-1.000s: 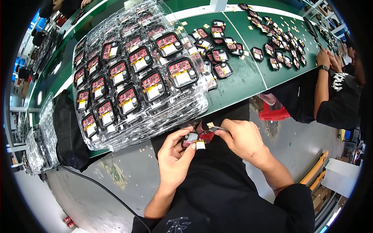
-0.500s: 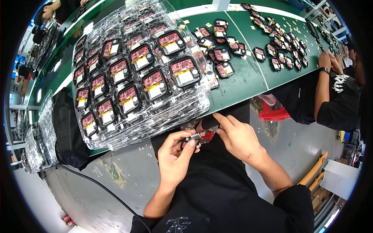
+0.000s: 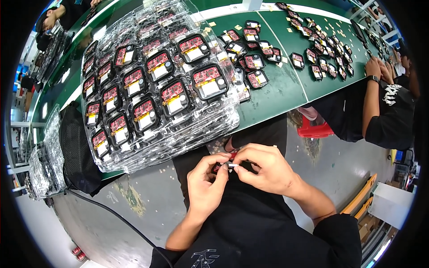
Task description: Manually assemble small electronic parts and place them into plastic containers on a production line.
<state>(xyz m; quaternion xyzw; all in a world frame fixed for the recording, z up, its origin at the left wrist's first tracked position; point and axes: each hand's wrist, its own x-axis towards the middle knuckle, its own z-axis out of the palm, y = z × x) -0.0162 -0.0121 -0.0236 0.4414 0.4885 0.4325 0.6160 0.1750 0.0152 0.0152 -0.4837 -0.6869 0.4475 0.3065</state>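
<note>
In front of my lap, my left hand grips a small black housing with a red circuit board, thumb and fingers closed around its edge. My right hand has come against it, thumb and forefinger pinching a small whitish part at the housing's right side. Fingers cover much of the piece, so whether that part is attached cannot be made out. Beyond my hands, stacked clear plastic trays hold rows of similar black housings with red boards, white blocks and yellow strips.
On the green table lie loose housings, a further group of them and small beige scraps. A black mesh bag hangs at the left, with a black cable below. Another person's arm is at the right.
My right hand has moved down and left from above the housing, and its spread fingers have closed on the whitish part. The left hand still holds the housing, slightly turned.
</note>
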